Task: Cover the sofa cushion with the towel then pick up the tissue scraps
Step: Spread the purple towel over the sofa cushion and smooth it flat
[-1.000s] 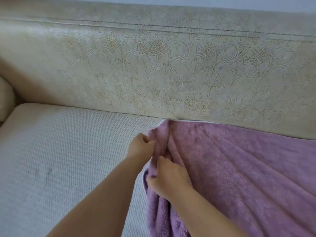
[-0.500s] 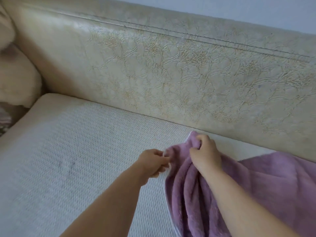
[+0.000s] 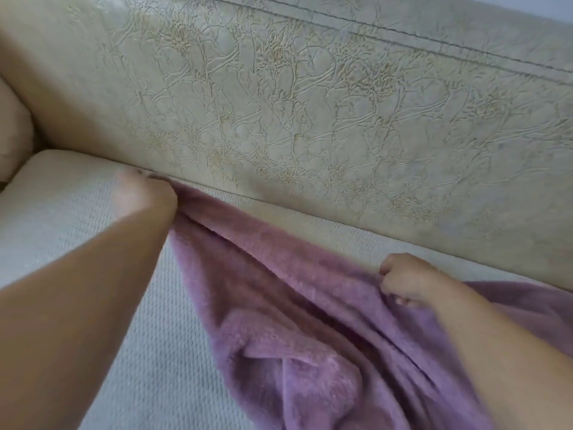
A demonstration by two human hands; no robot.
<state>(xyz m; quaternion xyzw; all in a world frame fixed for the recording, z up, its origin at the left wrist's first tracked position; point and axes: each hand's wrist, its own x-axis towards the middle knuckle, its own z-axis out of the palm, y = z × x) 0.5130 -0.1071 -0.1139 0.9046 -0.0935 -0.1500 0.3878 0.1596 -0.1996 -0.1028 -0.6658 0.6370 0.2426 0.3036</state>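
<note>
**Desk:** What do you have on the head camera?

**Operator:** I see the purple towel (image 3: 294, 305) lying over the right part of the sofa cushion (image 3: 62, 218), bunched in loose folds toward the bottom of my view. Its far edge runs slantwise near the backrest (image 3: 310, 119) without touching it. A strip of bare cushion shows between the two.

**Desk:** And the hands?

**Operator:** The left hand (image 3: 145, 193) is at the towel's far left corner, close to the seam where the cushion meets the backrest. It is blurred on my screen, but the fingers look curled into a fist and the cloth pulls tight from it, so I read it as gripping that corner. The right hand (image 3: 406, 282) is further right on the same edge, knuckles up, with its fingers curled round the towel's rim.

**Desk:** How does the cloth lie between them?

**Operator:** I see it taut along the edge from one hand to the other, and slack below. Left of the left forearm the pale woven cushion is uncovered, out to the rounded sofa arm (image 3: 12, 135).
</note>
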